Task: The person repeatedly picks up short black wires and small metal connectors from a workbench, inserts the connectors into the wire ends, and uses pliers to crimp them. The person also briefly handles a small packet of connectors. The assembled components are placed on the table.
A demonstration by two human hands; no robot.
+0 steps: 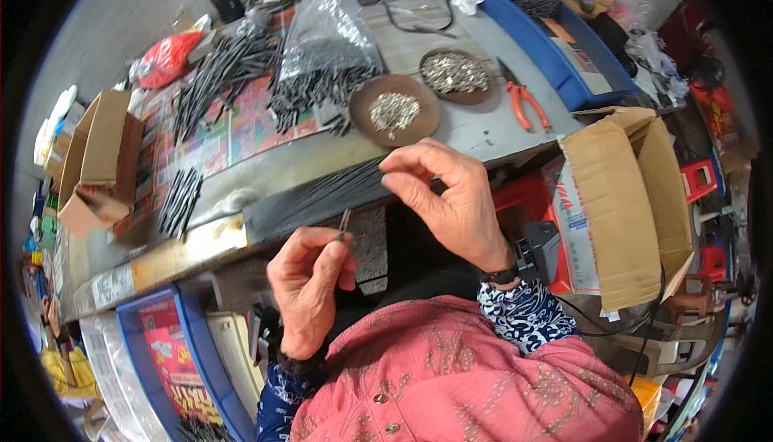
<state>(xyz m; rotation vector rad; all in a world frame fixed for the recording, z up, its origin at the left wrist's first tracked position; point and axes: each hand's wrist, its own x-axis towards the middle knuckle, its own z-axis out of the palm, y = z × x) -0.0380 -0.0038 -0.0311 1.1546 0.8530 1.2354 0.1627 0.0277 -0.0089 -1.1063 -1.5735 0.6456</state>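
My left hand [310, 285] is just off the table's front edge, thumb and forefinger pinching a thin, short, stick-like piece [345, 221] that points upward. Its exact kind is too small to tell. My right hand [451, 200] hovers at the edge below a brown bowl [361, 124] of small silvery metal pieces [394, 113]. Its thumb and forefinger curl toward each other; whatever may lie between them does not show. Between the hands, a bundle of thin black strands [322, 192] runs along the table edge.
A second bowl [471, 97] of metal pieces stands behind, beside red-handled pliers [523, 104]. Black strips [221, 72] and a clear plastic bag [328, 27] lie at the back left. Cardboard boxes [616, 216] flank the table; a blue tray [555, 35] sits far right, a blue bin [181, 345] lower left.
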